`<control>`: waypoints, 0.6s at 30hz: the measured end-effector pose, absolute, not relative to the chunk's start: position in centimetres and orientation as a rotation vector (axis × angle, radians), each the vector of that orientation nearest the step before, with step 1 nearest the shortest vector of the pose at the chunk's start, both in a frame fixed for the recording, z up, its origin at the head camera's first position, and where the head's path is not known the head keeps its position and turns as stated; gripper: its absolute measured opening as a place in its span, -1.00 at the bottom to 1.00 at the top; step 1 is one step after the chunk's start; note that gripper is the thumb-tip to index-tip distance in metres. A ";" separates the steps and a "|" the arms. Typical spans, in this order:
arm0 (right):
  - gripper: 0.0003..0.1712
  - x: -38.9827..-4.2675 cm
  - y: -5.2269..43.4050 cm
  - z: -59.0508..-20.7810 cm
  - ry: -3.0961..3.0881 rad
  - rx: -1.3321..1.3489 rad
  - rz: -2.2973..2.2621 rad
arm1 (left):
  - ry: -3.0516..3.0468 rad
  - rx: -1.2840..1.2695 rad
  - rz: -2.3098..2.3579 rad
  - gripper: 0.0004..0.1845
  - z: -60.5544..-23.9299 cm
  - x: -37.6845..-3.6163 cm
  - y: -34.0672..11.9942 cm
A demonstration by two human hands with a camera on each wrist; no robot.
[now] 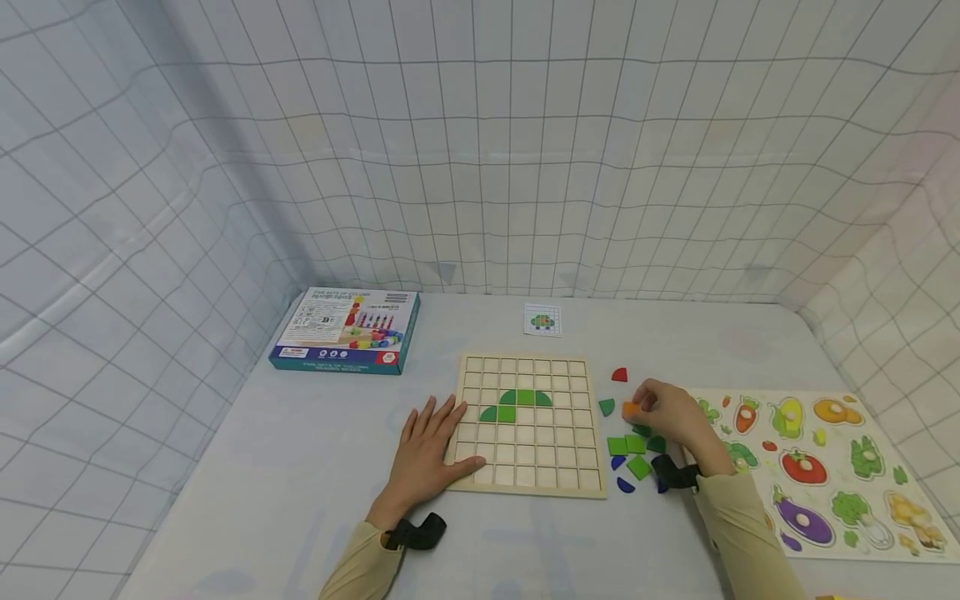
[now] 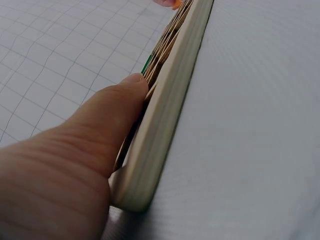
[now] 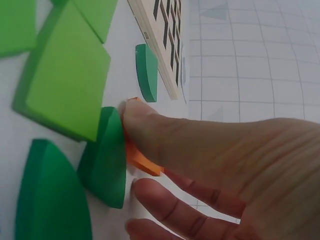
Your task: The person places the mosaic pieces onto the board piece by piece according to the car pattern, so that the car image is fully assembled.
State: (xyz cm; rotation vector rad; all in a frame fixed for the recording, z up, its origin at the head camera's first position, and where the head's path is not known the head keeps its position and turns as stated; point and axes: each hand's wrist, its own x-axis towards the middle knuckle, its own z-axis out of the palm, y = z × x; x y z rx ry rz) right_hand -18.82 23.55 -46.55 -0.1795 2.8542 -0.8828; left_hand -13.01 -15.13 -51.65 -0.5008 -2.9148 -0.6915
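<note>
Picking step: right hand point(image 1: 670, 414) pinches an orange piece point(image 3: 141, 161) between thumb and fingers, just right of the grid board point(image 1: 527, 423), among loose green pieces point(image 1: 628, 445).
Left hand: left hand point(image 1: 430, 454) lies flat, fingers straight, pressing the board's left edge.
Board so far: green shapes point(image 1: 516, 404) fill a few upper cells.
Next move, judged: carrying the orange piece over and seating it squarely in a cell; which cell probably follows the pattern card point(image 1: 542, 319), too small to read.

Orange piece pinched, grid board pressed flat

Your right hand point(image 1: 671, 414) pinched a small orange piece point(image 1: 629, 409) just right of the wooden grid board point(image 1: 525, 479), beside loose green pieces point(image 1: 628, 445); your left hand point(image 1: 427, 450) lay flat on the board's left edge, green tiles point(image 1: 516, 403) seated in its upper rows.
</note>
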 end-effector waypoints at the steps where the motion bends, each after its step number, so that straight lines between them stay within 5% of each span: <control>1: -0.73 -18.8 23.5 -46.6 2.856 -0.175 -0.884 | -2.917 -0.500 -0.691 -0.03 -51.7 -13.0 -15.1; 18: -0.75 -18.0 23.2 -47.1 2.943 -0.191 -0.969 | -2.895 -0.504 -0.696 -0.03 -51.6 -13.0 -15.0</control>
